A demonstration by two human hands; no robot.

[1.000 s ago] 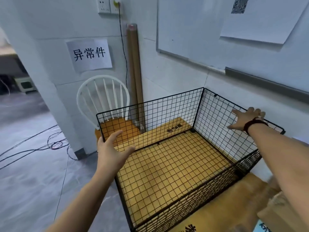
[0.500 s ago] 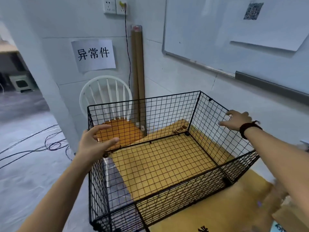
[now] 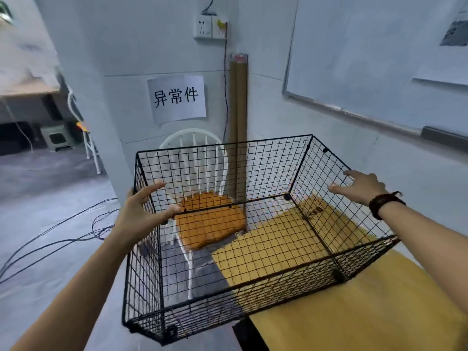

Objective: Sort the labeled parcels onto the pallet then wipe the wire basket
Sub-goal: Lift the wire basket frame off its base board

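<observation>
The black wire basket [image 3: 228, 297] is empty and held up off the yellow pallet surface [image 3: 367, 312], tilted, its left half out over the floor. My left hand [image 3: 141, 211] presses against the outside of the left wall near the top rim, fingers spread and straight. On the right wall's top edge my right hand [image 3: 362, 186] presses with straight fingers; a dark bracelet is on that wrist. The basket hangs clamped between the two palms. No parcels are in view.
A white chair with an orange seat [image 3: 210, 224] stands behind and under the basket, below a paper sign [image 3: 177, 97]. Two cardboard tubes [image 3: 239, 102] lean in the corner. Cables [image 3: 63, 231] lie on the grey floor at left. A whiteboard [image 3: 379, 59] hangs on the right wall.
The basket has come up off the yellow surface and moved left toward the chair and floor. Both hands moved with it, pressed on its side walls.
</observation>
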